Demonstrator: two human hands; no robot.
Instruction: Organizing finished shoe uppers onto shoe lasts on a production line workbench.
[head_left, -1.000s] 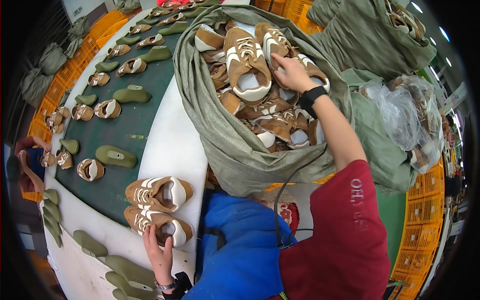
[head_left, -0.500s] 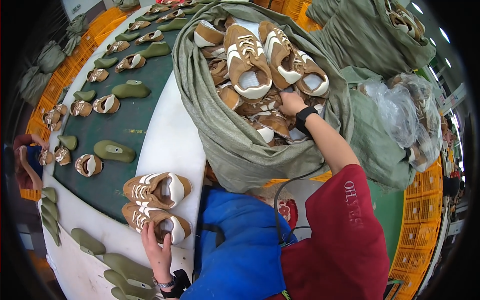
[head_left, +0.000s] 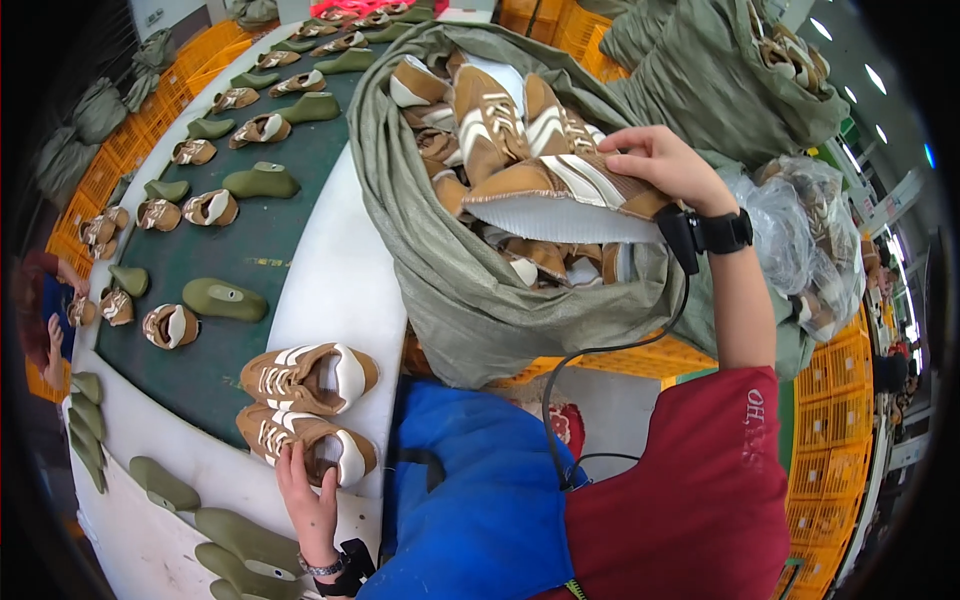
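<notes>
My right hand (head_left: pixel 680 170) grips a brown shoe upper (head_left: pixel 560 185) with white stripes, tilted on its side above a grey-green woven sack (head_left: pixel 470 335). Its pale, flat underside with no outsole faces me. More brown and white shoe uppers (head_left: pixel 490 115) are heaped in the sack. On the white table edge stand two like uppers side by side, a farther one (head_left: pixel 285 380) and a nearer one (head_left: pixel 285 432). The fingertips of my left hand (head_left: pixel 312 505) touch the nearer one's side, fingers stretched and thumb apart near its opening.
A green conveyor belt (head_left: pixel 240 275) with white borders carries shoe uppers and olive shoe lasts (head_left: pixel 225 299). More lasts (head_left: pixel 245 535) lie at the near left. Another person's arm (head_left: pixel 52 340) shows at far left. Orange crates (head_left: pixel 825 470) and a clear plastic bag (head_left: pixel 790 225) stand right.
My right hand was down in the sack among the uppers; now it has come up and right, holding one upper. My left hand stays at the nearer upper on the table.
</notes>
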